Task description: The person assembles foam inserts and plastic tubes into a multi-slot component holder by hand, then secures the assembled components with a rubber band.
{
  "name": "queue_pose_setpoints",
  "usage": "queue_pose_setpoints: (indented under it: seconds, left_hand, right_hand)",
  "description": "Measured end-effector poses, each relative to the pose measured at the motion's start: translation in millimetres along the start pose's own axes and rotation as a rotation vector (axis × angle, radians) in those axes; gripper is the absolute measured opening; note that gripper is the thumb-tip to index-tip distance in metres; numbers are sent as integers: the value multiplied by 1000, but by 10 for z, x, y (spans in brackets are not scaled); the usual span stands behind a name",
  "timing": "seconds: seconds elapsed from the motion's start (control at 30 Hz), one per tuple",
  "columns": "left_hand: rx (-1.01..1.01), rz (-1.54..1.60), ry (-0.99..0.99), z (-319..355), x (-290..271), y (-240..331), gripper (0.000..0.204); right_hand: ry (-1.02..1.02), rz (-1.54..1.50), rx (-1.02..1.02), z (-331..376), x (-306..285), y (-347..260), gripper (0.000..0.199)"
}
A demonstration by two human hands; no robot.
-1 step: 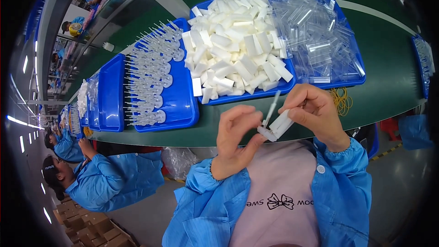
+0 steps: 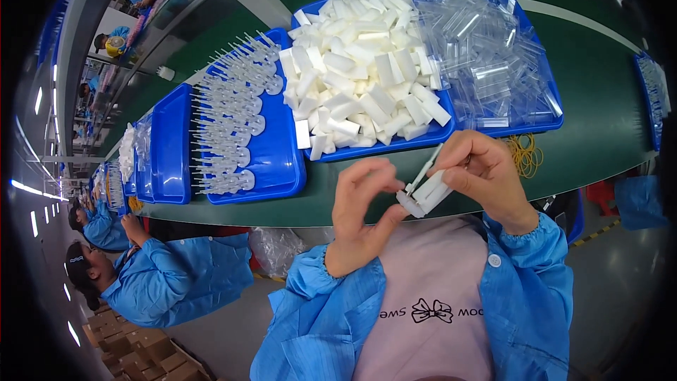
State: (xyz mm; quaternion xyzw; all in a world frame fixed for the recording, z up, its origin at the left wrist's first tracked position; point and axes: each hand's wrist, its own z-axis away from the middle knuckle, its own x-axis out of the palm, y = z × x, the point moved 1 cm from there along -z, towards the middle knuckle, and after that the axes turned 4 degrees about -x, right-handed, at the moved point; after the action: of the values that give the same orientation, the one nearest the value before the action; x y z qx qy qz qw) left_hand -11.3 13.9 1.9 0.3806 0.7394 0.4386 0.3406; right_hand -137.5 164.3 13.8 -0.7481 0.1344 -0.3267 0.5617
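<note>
Below the centre of the frame, the fingers of the right hand [image 2: 486,169] hide one end of a white block [image 2: 434,193], while the left hand [image 2: 363,204], its fingertips faintly blurred, covers part of a pale disc [image 2: 410,204]. Heaped white pieces [image 2: 352,70] conceal the floor of their blue tray [image 2: 434,135] at upper centre. At far right, the lens's dark rim crops another tray's contents [image 2: 652,92]; the lower edge cuts off a blue jacket [image 2: 525,310]. Workers [image 2: 113,39] at upper left appear too small to read their handiwork.

White foam-like block [image 2: 433,193] and slim-stemmed pale disc [image 2: 410,204], both tilted, apparently touching
</note>
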Motion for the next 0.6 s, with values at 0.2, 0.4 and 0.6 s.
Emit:
queue_pose_setpoints:
  seconds: [0.2,0.4,0.6]
  left_hand:
    - [-387,236,-135,97,-39,-172,31]
    - [-374,423,19,5,-93,-206,23]
    - [-416,425,84,34,-96,-282,30]
  right_hand:
    - [15,41,117,25,37,47,9]
    - [50,757,-267,-285,-296,38,22]
    - [157,1541,-347,-345,-428,259,25]
